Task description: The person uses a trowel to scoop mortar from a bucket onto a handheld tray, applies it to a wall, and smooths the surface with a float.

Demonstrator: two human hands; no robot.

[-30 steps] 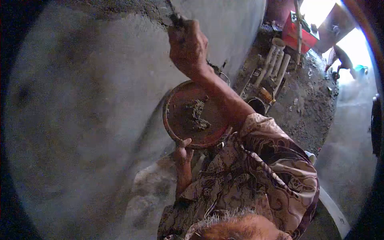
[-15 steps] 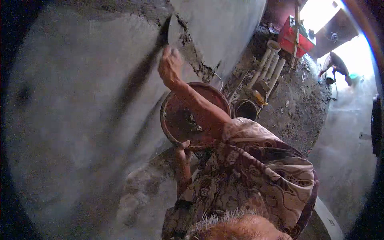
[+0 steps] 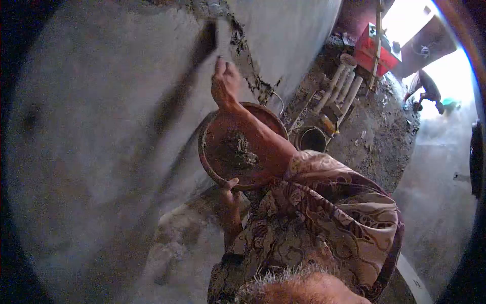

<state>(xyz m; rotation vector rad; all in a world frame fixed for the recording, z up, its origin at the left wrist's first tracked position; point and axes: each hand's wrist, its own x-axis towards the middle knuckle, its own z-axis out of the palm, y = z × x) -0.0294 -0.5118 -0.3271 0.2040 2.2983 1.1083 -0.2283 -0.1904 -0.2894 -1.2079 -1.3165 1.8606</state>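
My right hand is raised to the grey wall, its fingers closed around a trowel. The trowel's blade is blurred and lies close to the plaster beside a rough, dark crack; its handle is hidden in my hand. Below that arm is a round reddish-brown basin with a wet lump of mortar in it. My left hand grips the basin's near rim, thumb over the edge and the other fingers underneath, mostly out of sight.
A dark bucket stands right of the basin. Behind it lie several pale pipes on rubble-strewn ground, near a red box with a wooden pole. Another person bends over in the bright doorway.
My right hand and the trowel have shifted slightly right and down along the wall. The basin has moved a little left, and more of its mortar shows. The other person has bent lower.
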